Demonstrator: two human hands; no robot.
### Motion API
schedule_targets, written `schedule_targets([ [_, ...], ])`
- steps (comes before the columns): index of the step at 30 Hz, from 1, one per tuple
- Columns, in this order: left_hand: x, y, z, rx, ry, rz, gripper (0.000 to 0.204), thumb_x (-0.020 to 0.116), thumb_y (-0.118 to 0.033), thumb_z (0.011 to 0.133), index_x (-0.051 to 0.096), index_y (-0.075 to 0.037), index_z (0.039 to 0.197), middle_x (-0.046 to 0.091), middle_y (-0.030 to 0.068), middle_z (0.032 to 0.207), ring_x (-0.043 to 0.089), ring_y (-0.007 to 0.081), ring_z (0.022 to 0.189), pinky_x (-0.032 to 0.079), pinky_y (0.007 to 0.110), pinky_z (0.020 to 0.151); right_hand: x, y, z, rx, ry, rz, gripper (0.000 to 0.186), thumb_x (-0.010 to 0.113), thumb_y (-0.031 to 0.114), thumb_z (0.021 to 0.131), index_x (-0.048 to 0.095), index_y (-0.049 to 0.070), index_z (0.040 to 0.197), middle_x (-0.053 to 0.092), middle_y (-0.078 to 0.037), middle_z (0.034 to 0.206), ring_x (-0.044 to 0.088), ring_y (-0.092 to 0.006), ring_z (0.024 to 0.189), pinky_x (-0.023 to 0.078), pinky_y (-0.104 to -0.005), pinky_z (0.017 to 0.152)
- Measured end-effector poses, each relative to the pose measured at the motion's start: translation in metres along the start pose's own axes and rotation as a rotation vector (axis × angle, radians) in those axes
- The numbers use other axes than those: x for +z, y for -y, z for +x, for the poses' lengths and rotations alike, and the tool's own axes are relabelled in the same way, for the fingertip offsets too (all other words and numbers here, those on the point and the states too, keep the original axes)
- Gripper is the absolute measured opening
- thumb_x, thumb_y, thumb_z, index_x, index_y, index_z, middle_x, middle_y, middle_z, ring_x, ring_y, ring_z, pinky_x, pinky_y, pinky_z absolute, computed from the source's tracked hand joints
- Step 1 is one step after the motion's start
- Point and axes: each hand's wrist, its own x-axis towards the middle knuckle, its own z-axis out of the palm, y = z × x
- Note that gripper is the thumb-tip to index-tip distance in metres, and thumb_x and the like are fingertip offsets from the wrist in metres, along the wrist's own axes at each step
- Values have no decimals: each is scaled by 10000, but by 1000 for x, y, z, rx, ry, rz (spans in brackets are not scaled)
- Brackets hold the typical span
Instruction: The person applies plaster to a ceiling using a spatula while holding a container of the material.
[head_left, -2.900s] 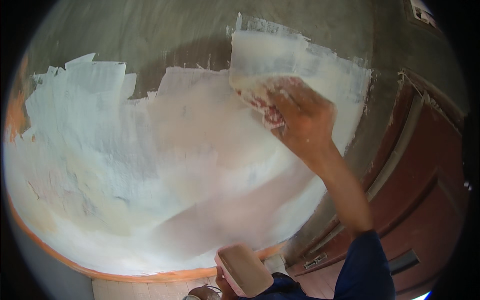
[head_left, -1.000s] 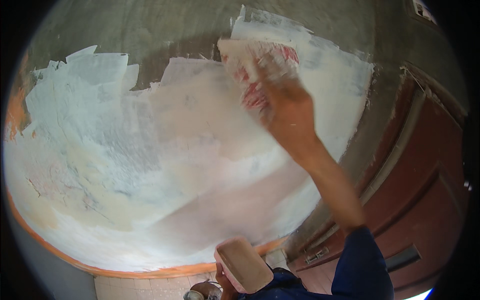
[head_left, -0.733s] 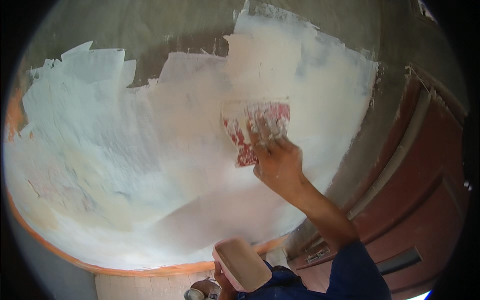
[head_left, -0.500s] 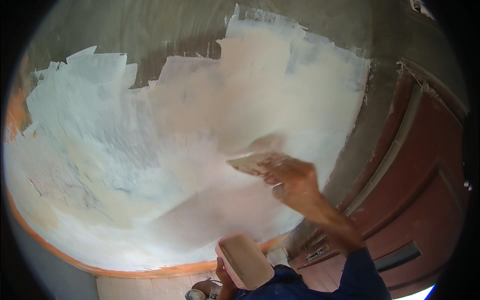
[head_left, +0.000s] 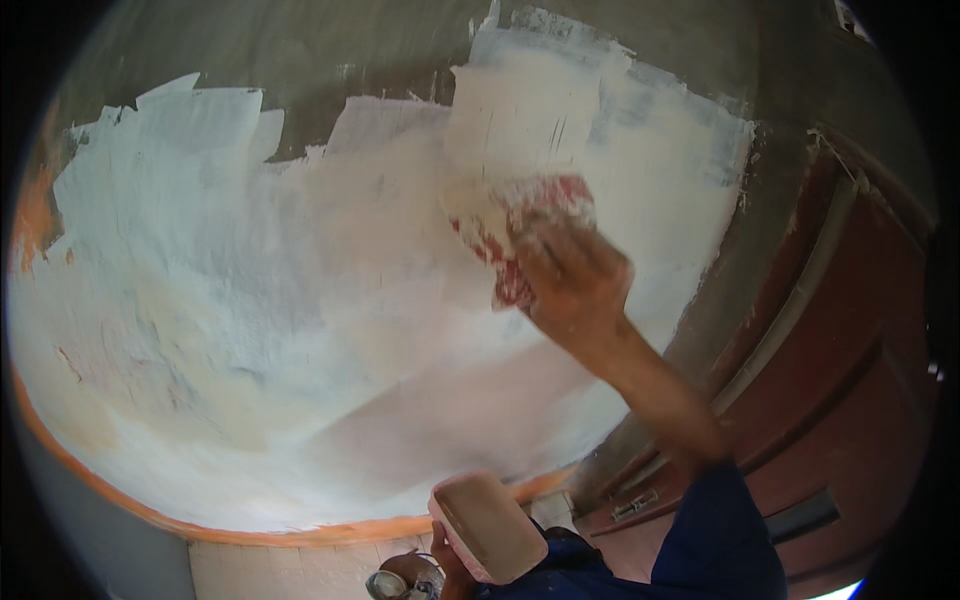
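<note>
My right hand grips a wide flat putty spreader, red and smeared with pale putty. It lies close against the upper middle of the wall, which bears uneven white and cream putty over bare grey plaster; whether its edge touches cannot be made out. Low down, my left hand holds a pink rectangular tub by its left side, tilted so the inside shows. The inside is pale brown; how full it is I cannot tell. The tub hides part of my left fingers.
A dark red panelled door with a metal bolt stands to the right. An orange band edges the wall's foot, above pale tiles. A bucket-like vessel sits beside my left hand. A grey surface is at lower left.
My right hand has moved up the wall with the spreader, whose red, putty-smeared face now shows. Thin dark streaks show above it. My left hand and the tub have hardly moved.
</note>
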Motion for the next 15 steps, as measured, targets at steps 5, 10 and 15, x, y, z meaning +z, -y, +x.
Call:
schedule_targets([
  [5,-29,-5,3,-72,21,-81,721,328,-613,928,347,-74,1407,424,161,1393,440,333,1254,341,478,1064,-42,13,-16,313,283,281,304,693,28,568,665,38,870,654,-101,866,650,-202,710,535,-318,608],
  [10,-32,-2,6,-62,-24,-202,639,405,-521,940,400,-41,1363,495,163,1327,503,329,1187,396,465,1021,-44,-19,29,443,99,287,531,635,-81,569,657,34,1087,660,-155,1032,659,-262,810,548,-323,677],
  [15,-32,0,11,-57,-23,-163,646,401,-526,941,391,-40,1366,494,158,1325,498,326,1194,386,456,1031,13,-18,33,190,131,26,669,649,-30,591,560,56,1249,610,-165,1179,628,-294,766,543,-344,651],
])
